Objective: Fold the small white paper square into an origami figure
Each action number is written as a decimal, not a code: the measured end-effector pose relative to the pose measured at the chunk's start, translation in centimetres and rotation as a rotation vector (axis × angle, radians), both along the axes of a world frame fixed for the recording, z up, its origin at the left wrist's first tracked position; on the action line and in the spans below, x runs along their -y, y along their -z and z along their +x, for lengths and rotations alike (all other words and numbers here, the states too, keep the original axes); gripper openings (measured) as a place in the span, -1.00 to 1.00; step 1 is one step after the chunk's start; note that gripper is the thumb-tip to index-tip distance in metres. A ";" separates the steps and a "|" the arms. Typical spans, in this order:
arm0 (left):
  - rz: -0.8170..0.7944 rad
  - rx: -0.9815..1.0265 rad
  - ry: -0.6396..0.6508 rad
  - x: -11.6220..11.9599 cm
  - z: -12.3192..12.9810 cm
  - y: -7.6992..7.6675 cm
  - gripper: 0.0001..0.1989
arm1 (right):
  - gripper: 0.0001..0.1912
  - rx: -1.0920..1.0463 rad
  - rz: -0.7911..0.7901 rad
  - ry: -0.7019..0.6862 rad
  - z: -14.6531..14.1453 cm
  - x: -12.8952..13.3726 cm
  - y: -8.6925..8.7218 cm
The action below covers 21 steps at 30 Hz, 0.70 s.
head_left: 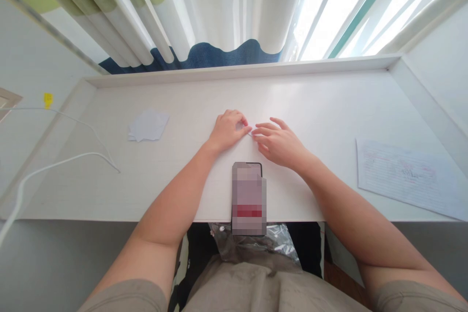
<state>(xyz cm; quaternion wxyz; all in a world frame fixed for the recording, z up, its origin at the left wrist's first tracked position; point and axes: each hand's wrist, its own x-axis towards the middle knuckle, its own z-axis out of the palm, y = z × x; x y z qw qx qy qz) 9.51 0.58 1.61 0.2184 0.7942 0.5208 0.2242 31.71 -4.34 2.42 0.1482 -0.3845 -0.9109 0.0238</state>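
Over the middle of the white desk, my left hand (229, 129) is closed in a pinch, thumb against fingers. A small white piece of paper (250, 133) pokes out from its fingertips, mostly hidden by the hand. Just to its right is my right hand (280, 142), with fingers spread and the index finger raised. Its fingertips come up to the edge of the white piece; whether they touch it I cannot tell. Below both hands lies a phone (249, 200) with a blurred screen, its lower end past the desk's front edge.
Several white paper pieces (148, 126) lie in a small pile at the left. A written sheet (405, 173) rests at the right. White cables (66, 163) cross the left side. Clear plastic wrap (281, 243) sits on my lap, and curtains (219, 14) hang behind the desk.
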 end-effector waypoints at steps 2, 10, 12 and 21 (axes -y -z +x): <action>-0.004 -0.001 -0.003 -0.1 0.0 0.0 -0.88 | -0.61 -0.006 -0.028 0.009 0.1 0.0 -0.1; 0.006 -0.024 -0.020 0.0 0.3 -0.1 -0.91 | -0.65 0.003 -0.066 0.021 -0.5 0.4 -0.7; 0.008 -0.023 -0.026 0.1 0.4 -0.1 -0.91 | -0.65 -0.005 -0.077 0.020 -0.6 0.4 -0.8; -0.001 -0.016 -0.033 0.1 0.5 -0.1 -0.92 | -0.64 -0.090 -0.151 0.051 -0.2 0.2 -0.6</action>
